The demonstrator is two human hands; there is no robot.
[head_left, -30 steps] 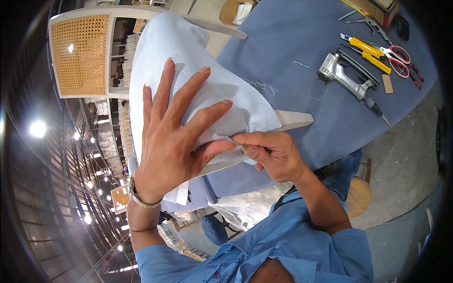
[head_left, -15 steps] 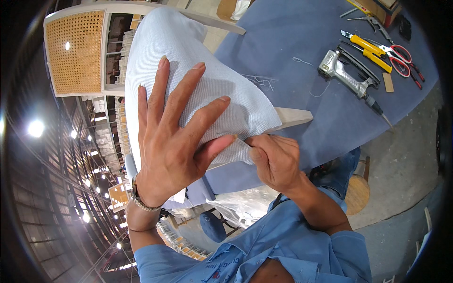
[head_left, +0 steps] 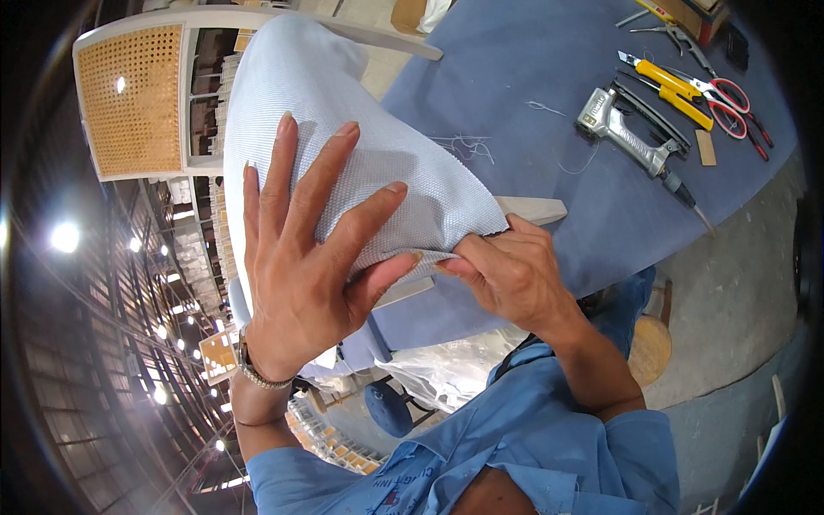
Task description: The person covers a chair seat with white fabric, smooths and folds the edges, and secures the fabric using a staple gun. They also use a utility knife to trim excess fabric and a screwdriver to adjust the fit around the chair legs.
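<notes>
Desk (head_left: 592, 240), blue-grey surface, extends beyond and to the right of the right hand (head_left: 515, 273). Lying on it, farther out and rightward of that hand: pneumatic staple gun (head_left: 631, 137), yellow utility knife (head_left: 674, 83), red-handled scissors (head_left: 711, 91), small tan strip (head_left: 705, 148). Loose threads (head_left: 474, 148) lie beyond it, slightly left.

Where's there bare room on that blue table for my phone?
The blue table looks bare above the loose threads, left of the staple gun, and between the lower wooden leg and the gun's hose. A yellow knife and scissors crowd the top right; the left hand and right hand crowd the fabric.
</notes>
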